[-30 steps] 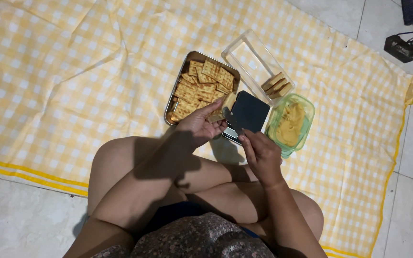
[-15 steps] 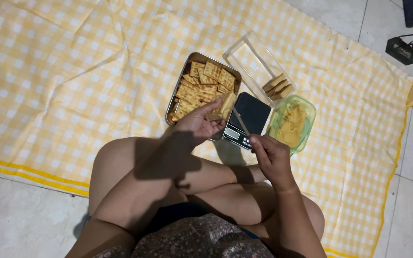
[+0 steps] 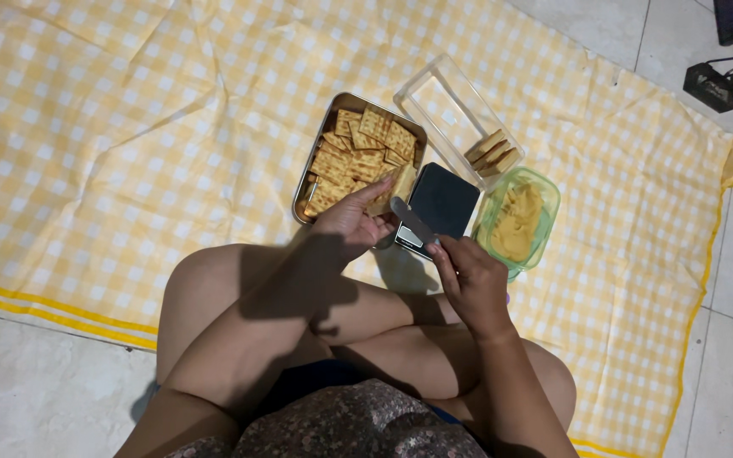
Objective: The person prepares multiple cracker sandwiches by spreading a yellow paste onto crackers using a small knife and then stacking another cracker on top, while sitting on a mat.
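Observation:
I sit cross-legged on a yellow checked cloth [image 3: 129, 127]. My left hand [image 3: 348, 225] holds a square cracker [image 3: 390, 188] over the near edge of a metal tray [image 3: 311, 170] full of crackers. My right hand [image 3: 468, 276] grips a butter knife [image 3: 411, 219], its blade pointing up-left toward the held cracker, above a small black digital scale [image 3: 444, 202]. A green-rimmed tub of yellowish spread [image 3: 515, 225] stands just right of the scale.
A clear plastic box [image 3: 447, 110] holding a few stacked crackers [image 3: 492, 153] lies behind the scale. Tiled floor borders the cloth. A black device with cables [image 3: 723, 80] sits at the top right on the tiles.
My right hand has lifted the knife from beside the tub and swung its blade toward the cracker in my left hand. The left hand stays near the tray's edge.

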